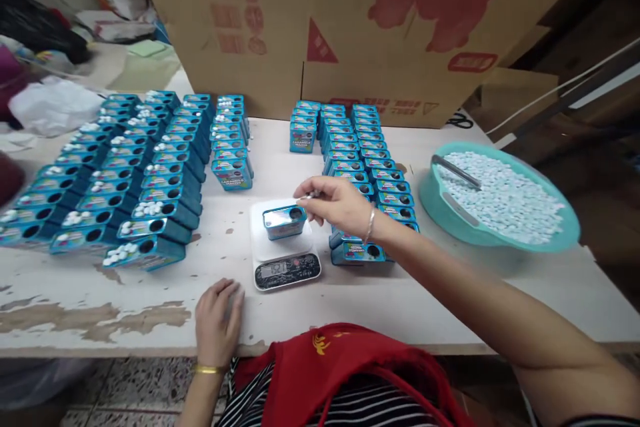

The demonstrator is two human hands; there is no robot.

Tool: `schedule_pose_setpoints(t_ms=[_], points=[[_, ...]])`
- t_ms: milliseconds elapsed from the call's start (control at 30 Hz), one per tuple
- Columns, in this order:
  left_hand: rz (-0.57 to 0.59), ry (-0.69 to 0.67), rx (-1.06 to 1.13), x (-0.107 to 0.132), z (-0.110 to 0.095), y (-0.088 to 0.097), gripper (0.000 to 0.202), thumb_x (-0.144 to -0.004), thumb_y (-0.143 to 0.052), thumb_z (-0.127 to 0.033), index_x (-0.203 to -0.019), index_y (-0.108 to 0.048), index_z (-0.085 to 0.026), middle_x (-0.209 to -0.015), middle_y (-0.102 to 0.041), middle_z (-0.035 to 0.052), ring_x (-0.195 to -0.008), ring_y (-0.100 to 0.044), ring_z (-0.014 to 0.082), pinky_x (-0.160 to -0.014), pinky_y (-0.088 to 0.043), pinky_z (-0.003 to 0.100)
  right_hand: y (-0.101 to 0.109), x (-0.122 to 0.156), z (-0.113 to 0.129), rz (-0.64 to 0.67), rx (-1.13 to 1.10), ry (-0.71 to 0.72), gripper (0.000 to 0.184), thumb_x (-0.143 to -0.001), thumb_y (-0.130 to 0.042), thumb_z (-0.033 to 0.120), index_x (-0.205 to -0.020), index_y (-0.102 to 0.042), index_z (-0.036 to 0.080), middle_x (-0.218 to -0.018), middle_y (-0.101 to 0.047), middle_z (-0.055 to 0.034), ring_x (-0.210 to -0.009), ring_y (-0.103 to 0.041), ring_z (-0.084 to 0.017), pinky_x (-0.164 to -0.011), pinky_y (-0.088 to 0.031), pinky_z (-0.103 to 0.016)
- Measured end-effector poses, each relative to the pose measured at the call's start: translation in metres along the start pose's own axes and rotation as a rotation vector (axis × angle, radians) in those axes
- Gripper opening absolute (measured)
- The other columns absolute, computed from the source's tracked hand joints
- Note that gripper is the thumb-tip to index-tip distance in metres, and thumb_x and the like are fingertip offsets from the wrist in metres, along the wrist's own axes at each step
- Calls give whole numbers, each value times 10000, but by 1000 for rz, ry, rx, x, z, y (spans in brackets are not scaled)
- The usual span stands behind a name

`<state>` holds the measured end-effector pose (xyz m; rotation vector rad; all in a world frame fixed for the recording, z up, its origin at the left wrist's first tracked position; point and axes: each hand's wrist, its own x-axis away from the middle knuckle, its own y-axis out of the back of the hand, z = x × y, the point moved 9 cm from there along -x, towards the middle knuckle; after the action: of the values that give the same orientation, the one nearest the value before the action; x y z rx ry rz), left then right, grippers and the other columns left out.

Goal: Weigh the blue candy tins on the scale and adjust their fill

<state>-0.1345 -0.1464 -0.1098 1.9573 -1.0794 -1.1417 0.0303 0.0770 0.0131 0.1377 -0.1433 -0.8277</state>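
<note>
A blue tin (284,224) with a round opening in its top stands on a white digital scale (257,240), whose display seems to read 152.1. My right hand (340,205) hovers at the tin's right end, its fingers pinched on small white candies (313,194) beside the opening. How many candies it holds I cannot tell. My left hand (219,320) rests on the table's front edge, left of the scale, with its fingers laid down, thumb apart and nothing held.
Rows of blue tins (170,180) with white candies on their tops fill the left. More tins (345,147) stand right of the scale. A turquoise basin (430,193) of white candies holds a metal scoop (457,171). Behind rises a large cardboard box (280,73); scissors (459,121) lie near it.
</note>
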Motion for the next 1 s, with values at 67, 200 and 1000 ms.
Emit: schedule_pose_setpoints(t_ms=[67,200,1000], points=[[8,8,-2,1,0,0,210,-886,-513,-293,-1040,-612,-190,-1061,-628,81,-1048,-567,219,-902,-434,374,-14,-6,-4,30,171,42,72,-802,-566,144,-853,-614,125,-648,-561,22,-513,-490,-60,-498,-402,-190],[0,1,4,0,-2,1,196,-883,-523,-277,-1034,-611,-189,-1052,-627,75,-1043,-569,214,-902,-433,369,-18,-6,-3,23,546,159,125,-809,-573,76,-888,-655,129,-816,-599,-33,-681,-520,-93,-665,-428,-229],[27,52,22,2,-3,-1,181,-878,-528,-258,-1025,-609,-189,-1051,-620,75,-1046,-556,212,-904,-429,375,32,14,-37,-102,-125,-226,215,-744,-682,214,-919,-608,114,-744,-630,-44,-573,-565,-83,-516,-463,-208]])
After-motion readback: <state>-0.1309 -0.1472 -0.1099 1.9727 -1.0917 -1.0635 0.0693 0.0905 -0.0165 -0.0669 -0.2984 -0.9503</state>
